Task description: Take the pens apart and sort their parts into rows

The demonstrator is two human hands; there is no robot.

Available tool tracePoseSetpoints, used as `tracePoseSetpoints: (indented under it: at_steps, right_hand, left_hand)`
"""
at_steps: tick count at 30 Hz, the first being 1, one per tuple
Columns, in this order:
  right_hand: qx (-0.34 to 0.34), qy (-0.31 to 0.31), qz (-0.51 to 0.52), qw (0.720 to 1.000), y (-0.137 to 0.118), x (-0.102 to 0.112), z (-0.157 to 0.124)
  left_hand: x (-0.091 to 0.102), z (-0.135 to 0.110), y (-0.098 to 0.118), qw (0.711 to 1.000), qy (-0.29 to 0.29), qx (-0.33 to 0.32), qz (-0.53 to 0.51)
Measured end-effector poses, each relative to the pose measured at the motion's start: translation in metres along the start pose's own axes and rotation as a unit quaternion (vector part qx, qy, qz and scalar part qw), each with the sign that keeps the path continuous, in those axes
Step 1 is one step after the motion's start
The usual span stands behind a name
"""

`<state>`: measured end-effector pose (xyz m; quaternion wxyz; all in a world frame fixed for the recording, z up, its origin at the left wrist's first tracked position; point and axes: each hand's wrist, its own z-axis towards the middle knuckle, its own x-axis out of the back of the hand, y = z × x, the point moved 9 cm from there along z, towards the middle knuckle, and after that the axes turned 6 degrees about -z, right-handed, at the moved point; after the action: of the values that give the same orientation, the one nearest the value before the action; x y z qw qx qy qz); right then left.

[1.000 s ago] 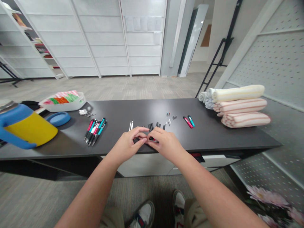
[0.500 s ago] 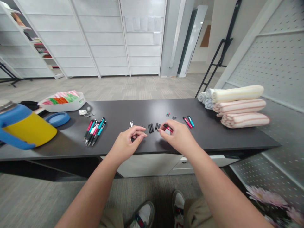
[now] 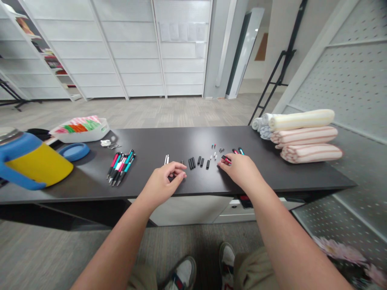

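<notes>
My right hand (image 3: 242,171) pinches a red pen barrel (image 3: 226,160) just above the dark table. Behind its knuckles, a red and a teal pen barrel (image 3: 241,151) are partly hidden. My left hand (image 3: 160,183) rests by the front edge with curved fingers apart, and I see nothing held in it. White pen refills (image 3: 167,159) stick out behind it. Between the hands lie several black rubber pen grips (image 3: 192,162). Small white parts (image 3: 215,156), little grey pieces (image 3: 221,150) and tiny coloured-tipped pieces (image 3: 213,146) are near my right fingers.
A bundle of assembled pens (image 3: 121,167) lies left of my hands. Farther left are a blue-yellow jug (image 3: 39,163), a blue lid (image 3: 74,150) and a white basket (image 3: 83,136) of coloured packets. Rolled towels (image 3: 308,135) are stacked at the right end of the table (image 3: 169,141).
My right hand has moved right with the red pen barrel, uncovering a black grip and the small white parts. My left hand has stayed almost in place.
</notes>
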<state>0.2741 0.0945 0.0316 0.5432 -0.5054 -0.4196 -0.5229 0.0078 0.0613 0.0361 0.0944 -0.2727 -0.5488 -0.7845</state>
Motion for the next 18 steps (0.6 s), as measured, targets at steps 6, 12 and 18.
tracePoseSetpoints:
  at_steps: [6, 12, 18]
  right_hand:
    - [-0.003, 0.016, -0.001, 1.0, 0.001, -0.004, 0.005]
    - [-0.016, 0.019, 0.001, 1.0, -0.001, -0.005, 0.01]
    - [-0.022, 0.016, -0.015, 1.0, -0.004, -0.007, 0.014]
  left_hand:
    - [0.0, 0.0, 0.002, 1.0, 0.0, -0.002, -0.003]
    - [-0.001, 0.001, 0.003, 1.0, -0.002, -0.016, -0.003]
    - [-0.001, 0.0, 0.003, 1.0, -0.004, -0.009, 0.004]
